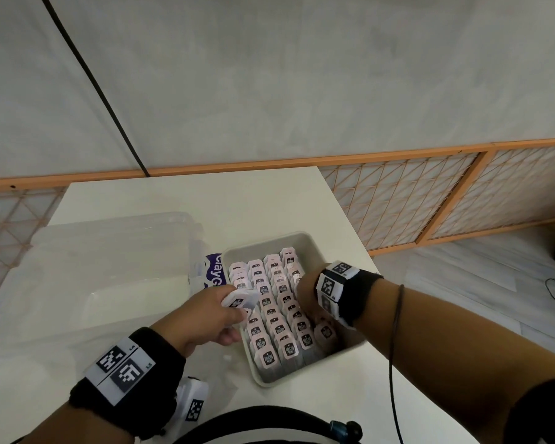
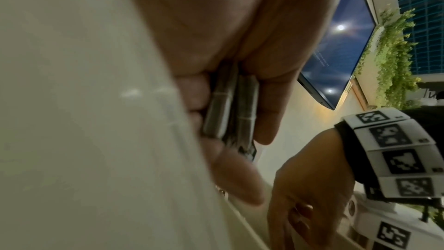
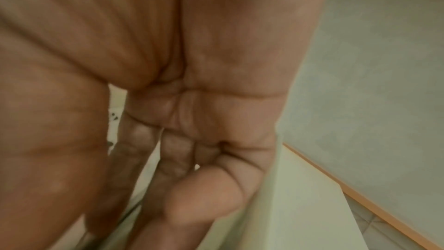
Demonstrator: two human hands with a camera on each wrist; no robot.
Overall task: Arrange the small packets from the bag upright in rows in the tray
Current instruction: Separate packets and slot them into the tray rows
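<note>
Four rows of small pale-pink paper packets with dark printed labels (image 1: 277, 318) stand upright, tightly packed, in the shallow grey-beige rectangular plastic tray (image 1: 305, 240) on the white table (image 1: 180, 200). The left hand (image 1: 205, 315) hovers at the tray's left rim, thumb and fingers pinching a small stack of packets (image 1: 239, 299); the left wrist view shows two or more of them edge-on, clamped between the thumb and fingertips (image 2: 264, 113). The right hand (image 1: 306, 293) reaches down into the right side of the tray with its fingers (image 3: 168, 178) extended among the packets, seemingly steadying or parting the outer row; I cannot tell whether it grips anything.

The purple-and-white printed bag (image 1: 214, 270) peeks out between the tray and a large clear plastic storage tub (image 1: 109, 267) on the left.

The risk, to my eye, lies in the tight packing. Pushing a new packet into a full row could tip its neighbours like dominoes, especially near the front right corner where one packet (image 1: 326, 331) already leans. If the right hand pulls out carelessly, it may drag a packet along. The pinched stack could also fan apart and drop flat across the rows if the grip loosens.
</note>
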